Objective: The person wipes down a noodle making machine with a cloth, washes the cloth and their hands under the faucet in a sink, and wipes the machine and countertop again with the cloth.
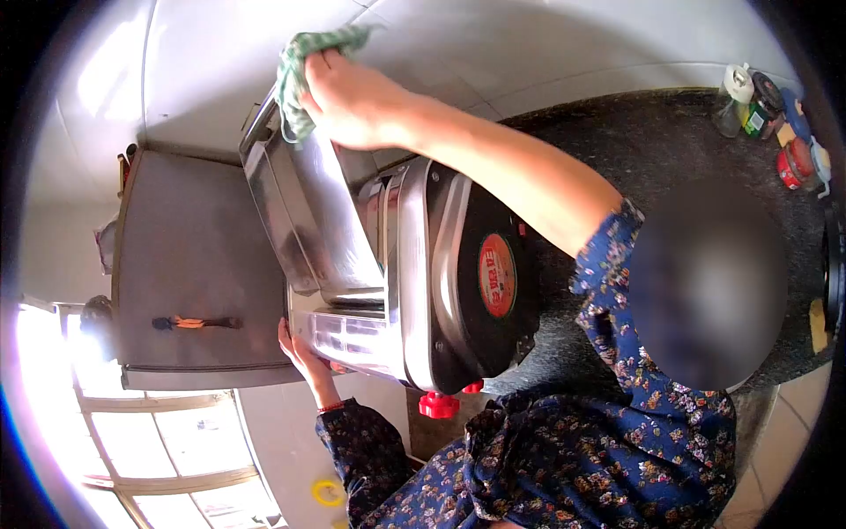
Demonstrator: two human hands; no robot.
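A steel-and-black noodle machine (423,264) with a round red label, a clear plastic guard and red knobs (438,405) stands in the middle. Its shiny steel tray (326,212) slopes up and away to the left. My right hand (352,101) is closed on a green checked cloth (295,88), pressed against the tray's upper end. Low on the machine's left side, my left hand (308,361) grips the edge beside the clear guard (352,339). Some of its fingers are hidden.
A grey fridge (194,264) stands close on the left, with windows (167,441) beyond. On the dark counter (634,132) at the right are a glass bottle (731,106), a jar (762,110) and a red container (793,165). A round blurred patch covers part of the right side.
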